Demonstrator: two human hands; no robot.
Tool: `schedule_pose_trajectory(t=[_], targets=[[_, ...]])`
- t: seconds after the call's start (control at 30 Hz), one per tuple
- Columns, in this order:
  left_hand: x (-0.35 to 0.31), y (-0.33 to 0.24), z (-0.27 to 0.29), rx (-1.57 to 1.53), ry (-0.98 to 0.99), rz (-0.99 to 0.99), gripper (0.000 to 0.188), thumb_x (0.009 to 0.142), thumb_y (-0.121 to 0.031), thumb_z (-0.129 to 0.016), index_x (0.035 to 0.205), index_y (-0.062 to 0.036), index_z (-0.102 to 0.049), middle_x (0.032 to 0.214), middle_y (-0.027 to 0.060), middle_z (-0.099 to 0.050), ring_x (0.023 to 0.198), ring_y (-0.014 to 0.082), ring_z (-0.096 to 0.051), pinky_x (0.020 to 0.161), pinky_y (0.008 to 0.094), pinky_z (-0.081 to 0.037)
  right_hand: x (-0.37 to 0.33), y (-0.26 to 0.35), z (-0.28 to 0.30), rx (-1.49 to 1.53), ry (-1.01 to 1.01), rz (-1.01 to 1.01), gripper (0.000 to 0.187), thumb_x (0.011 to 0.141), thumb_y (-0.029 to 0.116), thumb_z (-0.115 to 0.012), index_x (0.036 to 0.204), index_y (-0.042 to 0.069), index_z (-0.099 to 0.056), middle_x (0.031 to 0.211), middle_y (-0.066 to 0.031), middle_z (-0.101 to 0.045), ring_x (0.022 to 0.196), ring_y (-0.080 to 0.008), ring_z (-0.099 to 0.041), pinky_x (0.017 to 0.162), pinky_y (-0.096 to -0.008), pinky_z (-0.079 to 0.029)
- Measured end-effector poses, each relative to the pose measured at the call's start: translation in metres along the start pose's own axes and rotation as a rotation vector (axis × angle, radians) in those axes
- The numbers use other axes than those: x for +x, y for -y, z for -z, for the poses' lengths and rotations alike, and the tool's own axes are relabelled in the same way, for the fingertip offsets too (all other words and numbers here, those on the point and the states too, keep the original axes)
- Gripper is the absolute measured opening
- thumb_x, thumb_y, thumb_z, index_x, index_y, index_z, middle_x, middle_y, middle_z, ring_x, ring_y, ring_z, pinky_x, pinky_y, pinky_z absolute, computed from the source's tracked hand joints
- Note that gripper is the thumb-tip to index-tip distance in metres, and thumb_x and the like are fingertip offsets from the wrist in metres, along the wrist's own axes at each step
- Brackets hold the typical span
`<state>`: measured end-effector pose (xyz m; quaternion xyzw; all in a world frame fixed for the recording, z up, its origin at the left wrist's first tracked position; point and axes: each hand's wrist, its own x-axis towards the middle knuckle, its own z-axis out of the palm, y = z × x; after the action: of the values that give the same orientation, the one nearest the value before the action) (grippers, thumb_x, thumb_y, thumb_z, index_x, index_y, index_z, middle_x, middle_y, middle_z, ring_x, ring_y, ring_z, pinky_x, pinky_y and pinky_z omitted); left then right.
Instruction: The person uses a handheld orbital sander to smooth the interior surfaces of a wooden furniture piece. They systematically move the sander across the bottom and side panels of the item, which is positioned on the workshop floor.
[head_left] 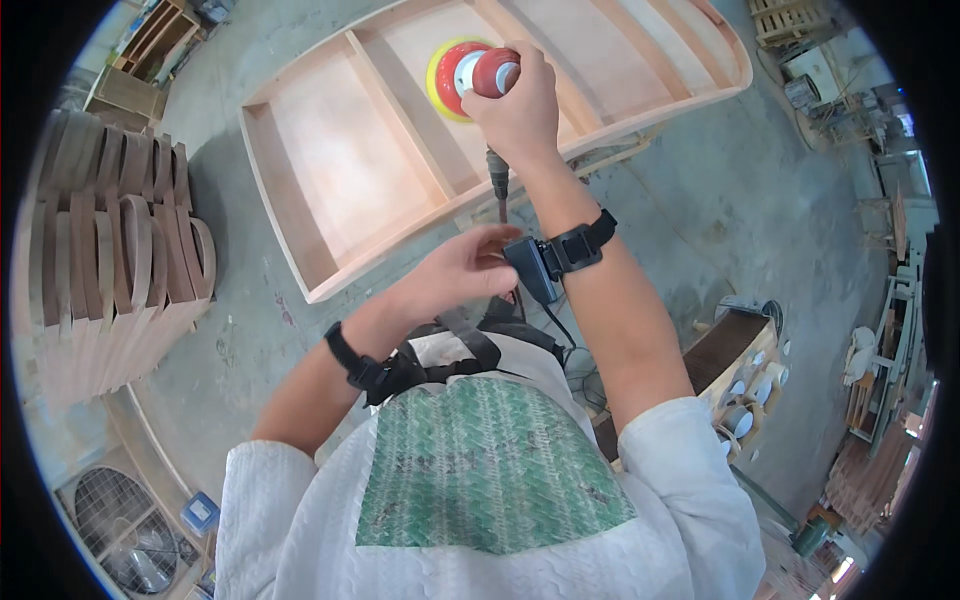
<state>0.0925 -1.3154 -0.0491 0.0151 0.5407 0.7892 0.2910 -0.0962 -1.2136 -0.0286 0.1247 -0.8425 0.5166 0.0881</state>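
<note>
- Head view, nearest: the green patch (pixel 490 465) is lying across the front of the white shirt (pixel 300 530), below both arms.
- Left hand (pixel 455 270): the fingers are curling beside the dark box (pixel 533 270) strapped to the right wrist, close to the hose (pixel 503 210). Whether they are closing on the hose or standing clear of it cannot be told.
- Right hand (pixel 522 110): this hand is clamping the red body of the sander (pixel 464 75), fingers wrapping over the top.
- Sander position: the tool is sitting inside the second compartment from the left of the wooden frame (pixel 380 250), just right of a divider (pixel 400 118). Its yellow-edged pad is facing the base; full contact is not confirmable from this angle.
- Handling, sander: the body is probably rigid and moderately heavy for one hand; the pad edge is likely softer. Take hold of the rounded red top, palm over it, and avoid the pad. The connector (pixel 498 172) is pointing toward the wearer, so the hose is likely adding drag.
- Handling, frame: the wood is appearing stiff but bulky, its thin base probably easier to mark than the rails. Take hold by the outer rails.
- Beyond, at left: curved wooden parts (pixel 120 260) are standing stacked on the grey floor (pixel 250 350).
</note>
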Motion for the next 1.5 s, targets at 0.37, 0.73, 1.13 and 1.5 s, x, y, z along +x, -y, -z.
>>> schedule_pose_trajectory(t=[0.37,0.73,1.13,1.5], targets=[[0.0,0.026,0.007,-0.442,0.015,-0.064,0.064,0.095,-0.011,-0.089,0.152,0.0003,-0.061,0.142,0.0086,-0.073,0.125,0.0177,-0.072,0.111,0.0369,-0.057,-0.009,0.029,-0.03,0.477,-0.061,-0.215,0.077,0.073,0.004,-0.085,0.143,0.002,-0.051,0.138,-0.0179,-0.058,0.12,-0.0293,-0.068,0.098,-0.0427,-0.061],[-0.018,0.032,0.013,-0.471,0.031,-0.116,0.055,0.097,0.0,-0.085,0.146,-0.0021,-0.061,0.138,0.0111,-0.075,0.121,0.0182,-0.073,0.104,0.0361,-0.06,-0.034,0.038,-0.042,0.008,-0.128,0.056,0.079,0.074,0.004,-0.085,0.146,0.008,-0.051,0.139,-0.018,-0.057,0.123,-0.0361,-0.067,0.099,-0.0469,-0.06],[-0.047,0.029,0.035,-0.619,-0.291,-0.126,0.044,0.116,-0.03,-0.058,0.145,0.0025,-0.056,0.134,0.0214,-0.074,0.118,0.0324,-0.075,0.107,0.0494,-0.061,-0.069,0.028,-0.062,-0.12,0.144,0.23,0.076,0.074,0.013,-0.088,0.145,0.017,-0.06,0.143,-0.0157,-0.06,0.119,-0.0379,-0.072,0.1,-0.0491,-0.063],[-0.134,0.004,0.163,-1.131,-0.321,-0.874,0.066,0.121,-0.049,-0.036,0.126,0.0099,-0.066,0.118,0.0261,-0.075,0.112,0.0382,-0.073,0.105,0.0495,-0.062,-0.104,0.015,-0.076,-0.255,0.291,0.257,0.072,0.081,0.022,-0.088,0.146,0.011,-0.059,0.141,-0.0189,-0.062,0.124,-0.0414,-0.07,0.104,-0.0495,-0.061]])
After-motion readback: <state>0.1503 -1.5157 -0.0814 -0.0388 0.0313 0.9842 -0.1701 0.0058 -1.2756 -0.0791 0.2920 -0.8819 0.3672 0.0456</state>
